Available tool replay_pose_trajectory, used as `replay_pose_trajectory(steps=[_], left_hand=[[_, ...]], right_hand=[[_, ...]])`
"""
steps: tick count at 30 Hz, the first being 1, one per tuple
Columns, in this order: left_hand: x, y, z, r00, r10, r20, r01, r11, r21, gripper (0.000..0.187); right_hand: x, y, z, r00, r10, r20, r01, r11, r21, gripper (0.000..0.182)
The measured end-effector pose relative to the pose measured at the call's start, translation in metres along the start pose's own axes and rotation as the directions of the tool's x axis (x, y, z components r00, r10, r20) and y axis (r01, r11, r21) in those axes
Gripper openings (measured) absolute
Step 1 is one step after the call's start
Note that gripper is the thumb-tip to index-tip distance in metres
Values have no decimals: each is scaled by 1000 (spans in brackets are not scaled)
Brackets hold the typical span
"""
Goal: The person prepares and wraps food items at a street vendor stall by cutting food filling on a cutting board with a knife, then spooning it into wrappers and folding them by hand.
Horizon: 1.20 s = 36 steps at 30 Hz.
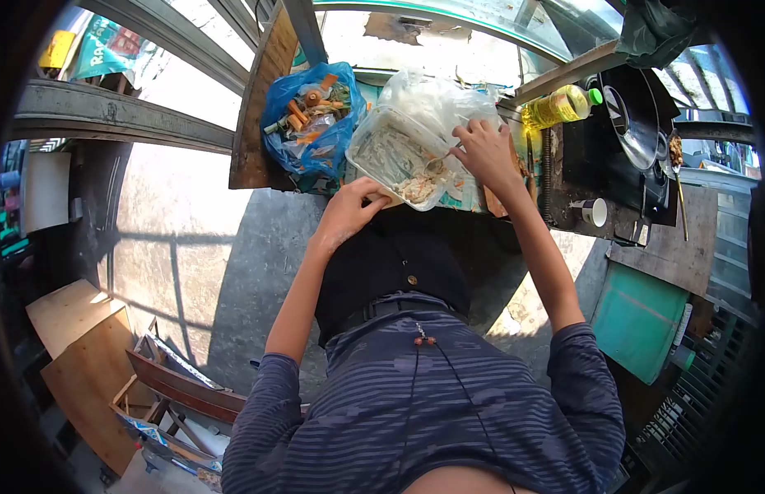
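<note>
A clear plastic container (367,156) rests near the front of the worktop, tilted toward me. Pale chopped filling with orange bits (415,189) is gathered at its near end, and smears coat the rest of its bottom. My right hand (487,154) is closed around the handle of a metal spoon (434,165), whose head is at the filling. At the container's near left corner, my left hand (349,210) pinches a thin pale-yellow sheet (381,201), partly hidden by the fingers. A white translucent plastic bag (419,95) lies just behind the container.
To the left stands a blue plastic bag (277,103) full of vegetable scraps (311,107). On the right are a bottle of yellow oil (557,108), a black stove (592,160) with a pan (637,123), and a white cup (594,212). A wooden board (255,123) edges the left side.
</note>
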<state>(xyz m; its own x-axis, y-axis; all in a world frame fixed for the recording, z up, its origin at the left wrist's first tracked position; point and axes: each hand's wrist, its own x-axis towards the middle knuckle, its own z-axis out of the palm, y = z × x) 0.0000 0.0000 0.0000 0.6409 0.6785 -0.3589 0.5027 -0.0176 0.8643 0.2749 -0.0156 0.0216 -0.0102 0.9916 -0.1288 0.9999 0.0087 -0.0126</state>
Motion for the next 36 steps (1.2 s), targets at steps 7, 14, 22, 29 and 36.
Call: replay_pose_trajectory(steps=[7,14,22,29,36], left_hand=[[-4,-37,20,925,374,-70,-360,919,158,22],[16,-56,32,857,475,-202,-452,879,152,26],[18,-58,31,848,495,-190,-464,866,185,24],[19,-62,39,835,506,-216,-465,859,212,23],[14,-54,41,832,500,-239,-455,863,222,21]], right_hand=[[1,-18,17,930,-328,166,355,917,-180,9],[12,-32,-32,946,-220,239,220,975,27,10],[-11,-29,23,957,-202,208,198,979,43,9],[-13,-11,8,980,-166,109,166,986,13,6],[-22,-28,-14,890,-368,270,368,928,51,8]])
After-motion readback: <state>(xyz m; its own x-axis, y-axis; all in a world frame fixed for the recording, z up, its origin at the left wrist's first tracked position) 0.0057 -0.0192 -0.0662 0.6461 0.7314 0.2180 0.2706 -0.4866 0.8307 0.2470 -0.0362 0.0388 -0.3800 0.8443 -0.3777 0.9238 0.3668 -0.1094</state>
